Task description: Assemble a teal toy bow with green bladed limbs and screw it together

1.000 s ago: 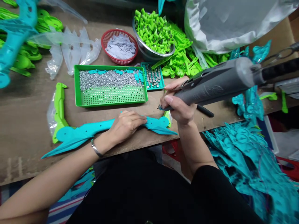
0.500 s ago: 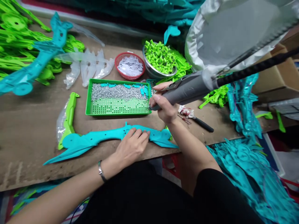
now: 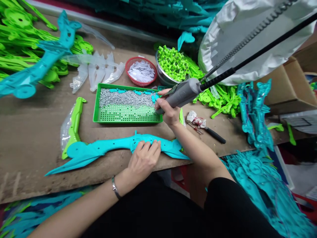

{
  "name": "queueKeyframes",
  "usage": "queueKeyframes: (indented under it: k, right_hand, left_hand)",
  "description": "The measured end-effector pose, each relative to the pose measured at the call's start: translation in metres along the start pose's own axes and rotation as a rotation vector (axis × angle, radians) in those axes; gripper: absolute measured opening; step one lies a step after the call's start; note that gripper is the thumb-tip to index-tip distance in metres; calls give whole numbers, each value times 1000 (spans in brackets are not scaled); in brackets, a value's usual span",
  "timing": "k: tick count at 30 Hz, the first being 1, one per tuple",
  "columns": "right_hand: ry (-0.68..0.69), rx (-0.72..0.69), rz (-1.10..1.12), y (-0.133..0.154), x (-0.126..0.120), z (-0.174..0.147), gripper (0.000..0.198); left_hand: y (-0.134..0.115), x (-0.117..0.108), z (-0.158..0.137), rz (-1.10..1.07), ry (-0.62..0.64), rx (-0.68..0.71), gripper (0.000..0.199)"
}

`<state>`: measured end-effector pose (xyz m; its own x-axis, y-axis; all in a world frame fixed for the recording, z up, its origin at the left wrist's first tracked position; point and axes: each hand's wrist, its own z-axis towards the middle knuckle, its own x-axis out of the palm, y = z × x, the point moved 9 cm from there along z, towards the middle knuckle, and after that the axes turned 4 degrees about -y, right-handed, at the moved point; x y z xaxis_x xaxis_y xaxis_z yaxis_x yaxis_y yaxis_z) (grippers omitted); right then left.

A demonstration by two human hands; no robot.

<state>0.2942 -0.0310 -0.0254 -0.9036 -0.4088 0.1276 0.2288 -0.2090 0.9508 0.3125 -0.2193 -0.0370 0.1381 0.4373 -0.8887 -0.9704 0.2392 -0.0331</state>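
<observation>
My left hand (image 3: 145,156) rests over the middle of a teal plastic toy bow (image 3: 110,143), its fingers curled onto the bow's centre. The bow lies lengthwise along the table's front edge. In my right hand (image 3: 170,110) is a grey electric screwdriver (image 3: 183,94), which hangs from a coiled spring and a black cable. The screwdriver's tip points down at the right end of a green perforated tray (image 3: 95,112). Silver screws (image 3: 121,98) heap along the tray's back half, with small teal pieces among them. Whether a screw sits on the tip is too small to tell.
Behind the tray stand a red basket (image 3: 128,71) of whitish pieces and a metal bowl (image 3: 160,73) of green caps. A lime-green part (image 3: 76,122) lies left. A black-handled tool (image 3: 215,135) lies right. Teal parts (image 3: 262,185) pile below the table's right edge.
My right hand has shifted slightly left with the screwdriver, whose rear end has swung left. My left hand stays on the bow. The view has shifted a little.
</observation>
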Motion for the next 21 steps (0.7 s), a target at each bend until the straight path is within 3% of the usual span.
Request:
queueKeyframes:
  k: [8, 13, 18, 21]
  right_hand:
    - [36, 33, -19, -7, 5, 5, 43]
    - [13, -52, -46, 14, 0, 0, 36]
    - [34, -32, -35, 49, -9, -38, 30]
    - [100, 44, -56, 55, -14, -67, 28]
  left_hand:
    - [-14, 7, -9, 71, 88, -67, 40]
    - [-19, 9, -15, 101, 101, -38, 46]
    - [-19, 12, -19, 83, 112, -16, 46]
    - [-19, 18, -22, 52, 138, -24, 48]
